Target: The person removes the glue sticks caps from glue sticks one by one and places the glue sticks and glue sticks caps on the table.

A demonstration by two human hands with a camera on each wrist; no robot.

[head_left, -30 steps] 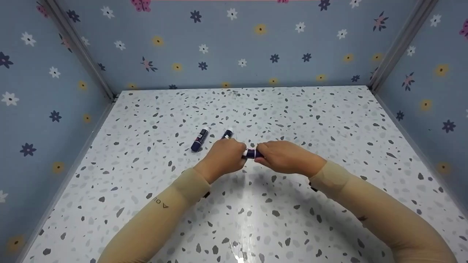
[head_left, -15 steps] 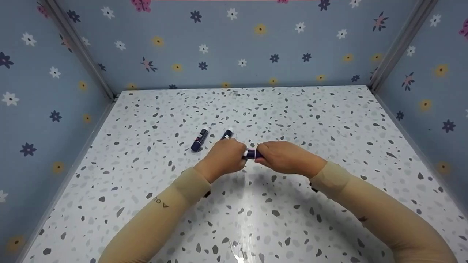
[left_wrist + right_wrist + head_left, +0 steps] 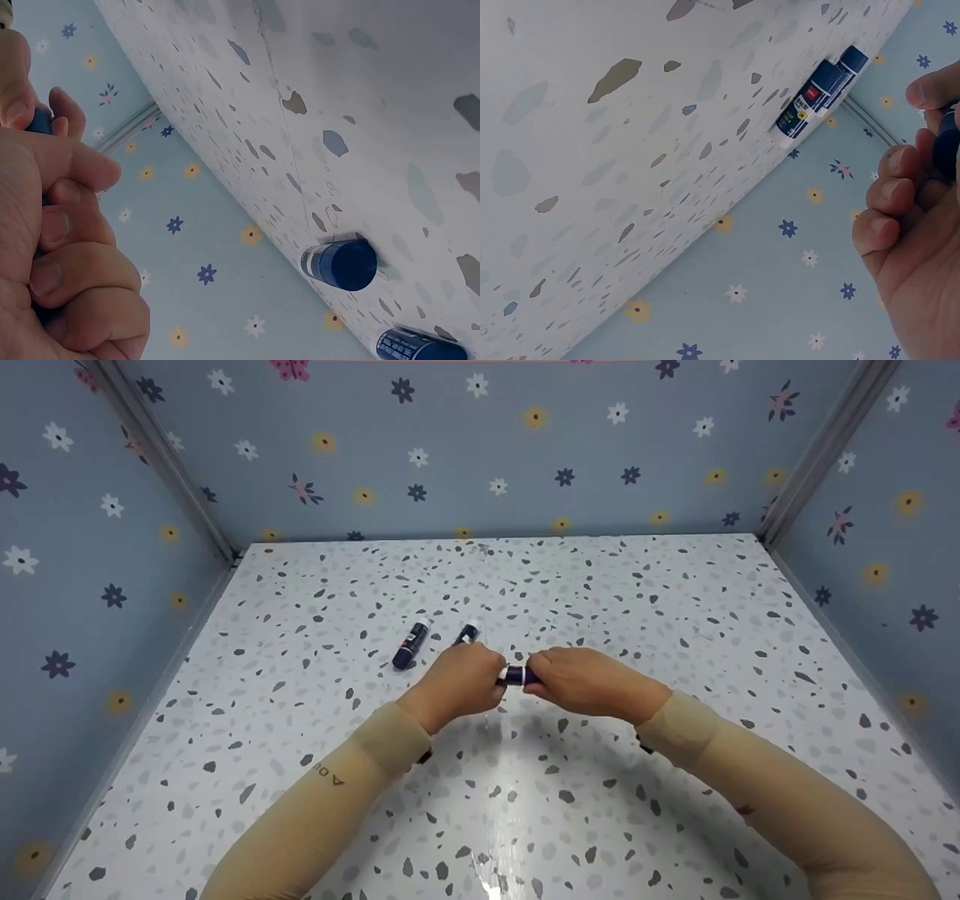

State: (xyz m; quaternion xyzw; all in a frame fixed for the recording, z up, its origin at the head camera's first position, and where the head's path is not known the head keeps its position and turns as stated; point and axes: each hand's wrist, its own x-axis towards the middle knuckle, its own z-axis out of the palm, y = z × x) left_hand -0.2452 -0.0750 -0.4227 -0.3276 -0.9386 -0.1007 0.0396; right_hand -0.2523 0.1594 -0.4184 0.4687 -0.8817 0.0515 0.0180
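Note:
Over the middle of the table, a dark blue glue stick (image 3: 514,676) lies crosswise between both hands. My left hand (image 3: 465,679) wraps its fingers around the white-ended part. At the other end, the right hand (image 3: 581,681) grips the blue cap with thumb and fingers. Only a short middle section shows between the two fists in the head view. In the left wrist view, the curled left fingers (image 3: 90,270) cover most of the stick. From the right wrist, a bit of the dark blue cap (image 3: 946,146) peeks out between the right fingers.
Two more blue glue sticks lie on the speckled table (image 3: 600,600): one left of the left hand (image 3: 411,645), another just beyond it, partly hidden (image 3: 466,634). Flower-patterned panels (image 3: 480,450) wall the table at the back and both sides.

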